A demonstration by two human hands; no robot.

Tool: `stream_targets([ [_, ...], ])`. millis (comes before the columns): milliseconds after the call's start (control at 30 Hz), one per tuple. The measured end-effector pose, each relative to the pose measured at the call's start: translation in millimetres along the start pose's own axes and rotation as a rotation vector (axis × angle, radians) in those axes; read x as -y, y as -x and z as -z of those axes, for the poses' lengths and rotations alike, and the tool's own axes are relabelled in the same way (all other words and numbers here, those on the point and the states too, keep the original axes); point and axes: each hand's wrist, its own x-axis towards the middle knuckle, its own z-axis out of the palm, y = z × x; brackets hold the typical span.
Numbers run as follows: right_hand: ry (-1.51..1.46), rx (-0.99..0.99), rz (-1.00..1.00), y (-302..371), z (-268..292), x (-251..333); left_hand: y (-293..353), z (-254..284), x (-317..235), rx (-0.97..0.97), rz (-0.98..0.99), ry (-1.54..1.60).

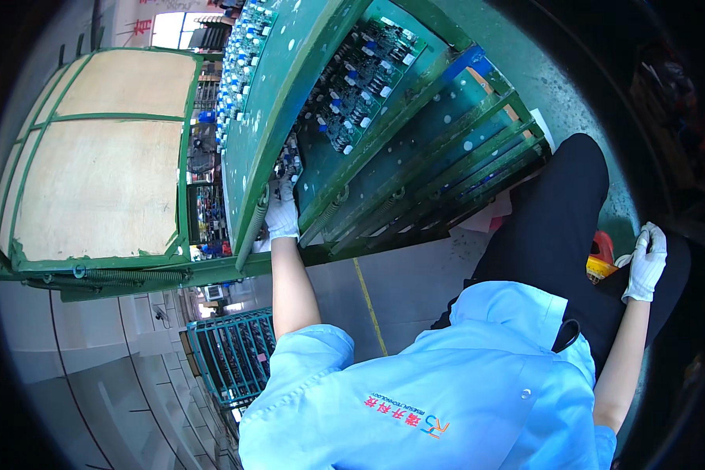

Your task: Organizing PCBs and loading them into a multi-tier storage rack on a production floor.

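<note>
My left hand (283,217), in a white glove, reaches between two levels of a green metal rack (278,102). Its fingers close on the near end of a circuit board (289,160) crowded with small parts; the fingertips are partly hidden. Beside that board, on the same level, lie more green circuit boards (360,82) with black, blue and white components. My right hand (647,262), also gloved in white, rests away from the rack on my dark-trousered knee. Its fingers lie stretched out, holding nothing.
Coil springs (315,218) hang along the rack's near edge. Rows of boards with blue and white parts (243,59) fill another level. Wooden panels (102,180) in a green frame stand at left. A second rack (229,356) is behind. A red and yellow object (601,257) sits by my knee.
</note>
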Motion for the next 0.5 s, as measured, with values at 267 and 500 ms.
stream_targets([
  [267,0.066,0.029,0.000,-3,-9,5,12,6,40,-0.139,-0.193,-0.281],
  [500,0.057,0.037,-0.027,-10,-10,7,5,9,-27,-0.004,-0.101,0.026],
])
